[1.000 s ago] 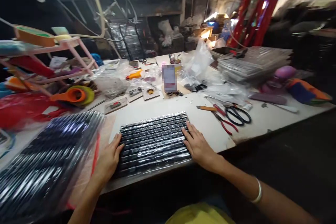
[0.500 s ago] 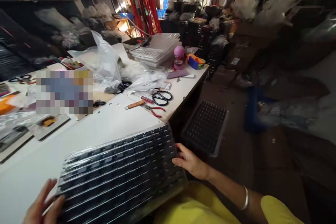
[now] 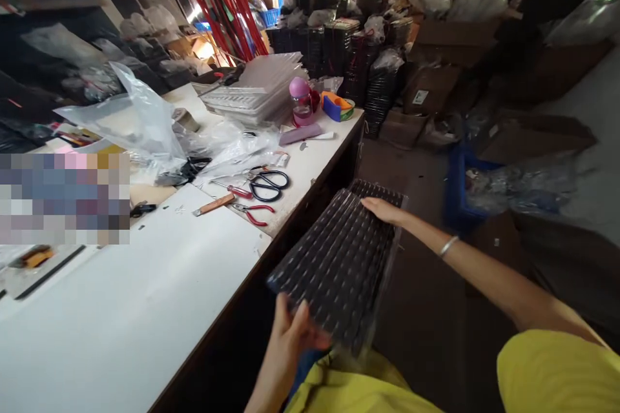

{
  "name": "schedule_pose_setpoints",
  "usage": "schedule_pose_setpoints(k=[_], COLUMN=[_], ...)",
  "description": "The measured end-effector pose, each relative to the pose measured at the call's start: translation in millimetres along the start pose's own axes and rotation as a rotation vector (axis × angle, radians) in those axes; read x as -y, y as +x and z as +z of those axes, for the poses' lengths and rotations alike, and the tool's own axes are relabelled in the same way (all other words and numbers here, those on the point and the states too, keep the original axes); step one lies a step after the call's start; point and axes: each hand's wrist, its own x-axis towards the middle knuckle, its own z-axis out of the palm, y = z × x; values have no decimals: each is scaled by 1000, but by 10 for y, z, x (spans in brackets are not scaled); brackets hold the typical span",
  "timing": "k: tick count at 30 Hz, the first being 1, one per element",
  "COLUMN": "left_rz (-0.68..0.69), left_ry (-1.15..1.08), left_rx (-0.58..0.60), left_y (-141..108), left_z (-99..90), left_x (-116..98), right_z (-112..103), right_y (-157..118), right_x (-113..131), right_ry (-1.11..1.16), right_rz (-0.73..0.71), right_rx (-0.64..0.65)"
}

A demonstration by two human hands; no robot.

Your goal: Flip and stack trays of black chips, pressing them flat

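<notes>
A dark tray with rows of small light marks (image 3: pixel 329 258) is held between my two hands, tilted, off the right side of the white table. My left hand (image 3: pixel 293 329) grips its near left end, thumb and fingers around the edge. At the far end, my right hand (image 3: pixel 385 210) holds the edge, with a bangle on that wrist. Behind and partly under the held tray, a second dark tray (image 3: pixel 394 197) shows only at its far edge and right side.
On the white table (image 3: pixel 159 297) lie black scissors (image 3: pixel 270 186), red-handled pliers (image 3: pixel 254 211), a wooden-handled tool (image 3: pixel 213 204) and plastic bags (image 3: pixel 145 122). Clear trays (image 3: pixel 256 93) are stacked farther back. A blue crate (image 3: pixel 455 187) stands on the floor at right.
Both hands have carried the tray from over the table edge to the right, turning it above the second tray. The view has shifted right.
</notes>
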Motion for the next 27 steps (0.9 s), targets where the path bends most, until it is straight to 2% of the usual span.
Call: schedule_pose_setpoints(k=[2,3,5,7,10,13,17,21,24,26,27], left_rz=[-22,-35,-59,-94,-182,-249,-231,-195,-171,-149,-134], left_ry=[-79,-78,-73,-49,3,32,19,27,46,59,67], left_rx=[78,95,104,95,86,51,-14,36,74,89,92], left_y=[428,624,947,1158,1302,1366,1474,1592,1662,1644,1596], left_z=[519,714,979,1099,1073,911,703,652,685,707,713], left_x=[147,200,265,287,255,168,28,-33,-15,-17,-30], right_z=[-326,-443,-568,-574,-525,-581,-705,-688,-654,-589,-517], right_y=[276,392,568,678,751,788,840,748,551,422,383], right_x=[-44,-62,-114,-195,-348,-469,-561,-651,-641,-511,-396], right_ry=[-147,-215,-340,-449,-578,-668,-757,-801,-813,-803,-786], right_rz=[54,80,128,170,218,260,317,344,293,182,75], right_rx=[-107,-157,-241,-298,-306,-244,-216,-258,-310,-354,-377])
